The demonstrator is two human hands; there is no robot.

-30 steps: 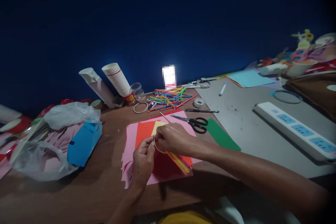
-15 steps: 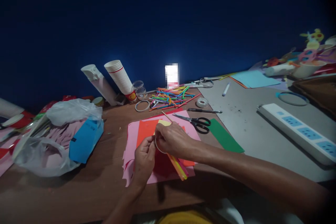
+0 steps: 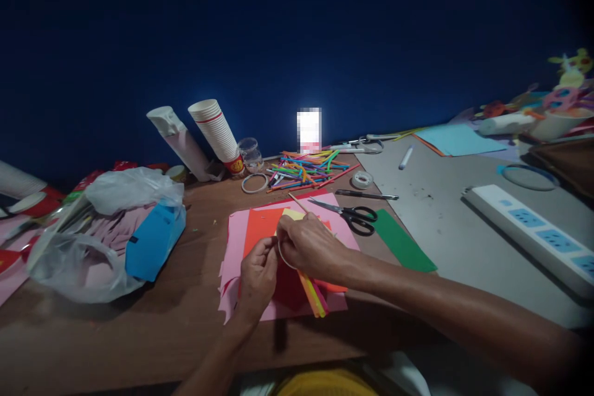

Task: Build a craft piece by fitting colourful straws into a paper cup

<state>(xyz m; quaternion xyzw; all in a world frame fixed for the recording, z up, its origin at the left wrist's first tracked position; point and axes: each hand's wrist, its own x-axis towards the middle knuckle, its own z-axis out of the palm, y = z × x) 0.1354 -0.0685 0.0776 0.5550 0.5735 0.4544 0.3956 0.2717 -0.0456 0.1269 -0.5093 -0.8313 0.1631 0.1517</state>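
My right hand (image 3: 310, 245) is closed around a white tape ring (image 3: 283, 256) and a bundle of coloured straws (image 3: 314, 294) that sticks out toward me. My left hand (image 3: 258, 278) pinches at the ring's left edge with thumb and forefinger. Both hands hover over a pile of paper sheets: pink (image 3: 236, 241) at the bottom, orange (image 3: 260, 226), yellow (image 3: 292, 214) and red on top. Black-handled scissors (image 3: 350, 215) lie just right of the pile, beside a green paper strip (image 3: 401, 244).
A heap of coloured straws (image 3: 306, 172), two tape rolls (image 3: 362, 179), a stack of paper cups (image 3: 218, 135) and a pen (image 3: 366, 195) lie behind the sheets. Plastic bags and a blue box (image 3: 155, 241) sit left. A white power strip (image 3: 529, 232) lies right.
The hands keep working at the tape ring in the same place on the sheets; the view has drifted slightly so everything sits a little further right.
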